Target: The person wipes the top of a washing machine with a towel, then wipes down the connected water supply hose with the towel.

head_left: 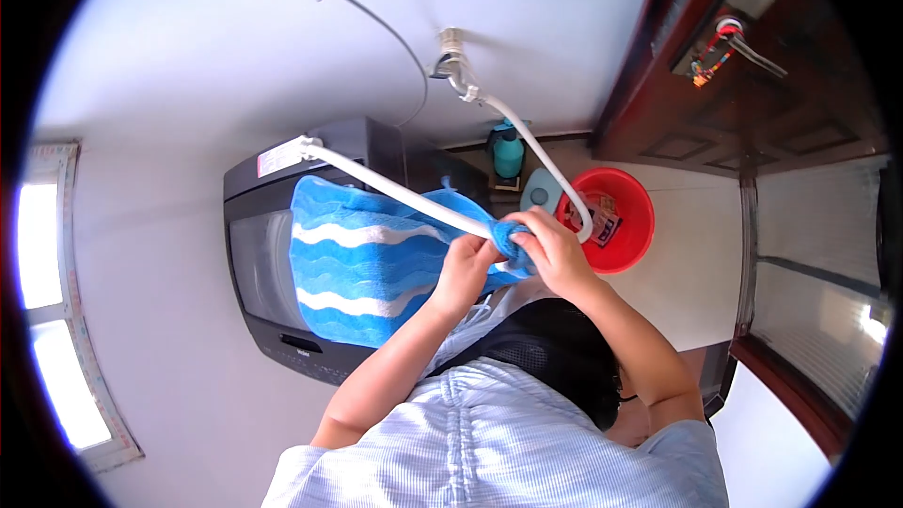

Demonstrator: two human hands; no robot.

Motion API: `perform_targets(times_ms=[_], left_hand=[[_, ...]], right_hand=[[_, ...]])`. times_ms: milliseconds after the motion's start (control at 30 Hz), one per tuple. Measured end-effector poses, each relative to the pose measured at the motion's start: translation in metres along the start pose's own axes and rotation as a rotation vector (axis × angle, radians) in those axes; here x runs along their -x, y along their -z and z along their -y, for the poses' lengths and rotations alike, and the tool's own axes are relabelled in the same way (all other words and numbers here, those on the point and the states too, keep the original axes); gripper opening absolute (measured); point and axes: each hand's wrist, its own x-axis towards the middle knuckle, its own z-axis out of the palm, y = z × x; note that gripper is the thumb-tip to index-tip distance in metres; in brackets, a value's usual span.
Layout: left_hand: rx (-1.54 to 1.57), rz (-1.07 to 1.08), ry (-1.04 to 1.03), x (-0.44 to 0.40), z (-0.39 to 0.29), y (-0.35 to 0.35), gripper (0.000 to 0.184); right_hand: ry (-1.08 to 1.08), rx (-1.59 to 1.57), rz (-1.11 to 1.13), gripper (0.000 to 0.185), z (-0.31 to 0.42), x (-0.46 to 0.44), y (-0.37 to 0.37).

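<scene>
A white inlet hose (404,190) runs from the washing machine (259,263) across in front of me and back up to a wall tap (453,66). A blue towel (343,268) with white wavy stripes drapes over the machine's lid, and a bunched part of blue cloth wraps around the hose between my hands. My left hand (465,275) is closed on the hose, just left of the wrapped cloth. My right hand (557,252) pinches the towel around the hose from the right. The fingertips partly hide the cloth.
A red bucket (635,221) with packets inside stands on the floor at right. Behind it sit a light blue container (539,190) and a teal bottle (508,156). A dark red door (800,66) with keys in its lock is at upper right. A grey cable (381,23) hangs on the wall.
</scene>
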Motion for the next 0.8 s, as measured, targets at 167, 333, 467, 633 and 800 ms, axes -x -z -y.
perform_targets(times_ms=[167,333,467,633,800], left_hand=[[-0.944,-0.224,-0.64,0.019,-0.001,0.061,0.038],[-1.321,-0.637,-0.356,0.051,0.006,0.129,0.09],[-1.079,-0.784,-0.343,0.05,0.049,0.153,0.064],[-0.703,-0.662,-0.522,0.051,0.047,0.117,0.019],[0.375,-0.292,-0.17,0.055,0.006,0.067,0.013]], right_hand=[[-0.178,-0.028,-0.046,0.028,-0.017,-0.001,-0.001],[-0.163,0.006,-0.125,0.033,-0.017,-0.021,0.015],[-0.152,0.04,-0.138,0.031,-0.019,-0.028,0.021],[-0.199,-0.069,-0.155,0.033,-0.027,-0.029,0.022],[-0.233,-0.112,-0.157,0.032,-0.028,-0.031,0.023]])
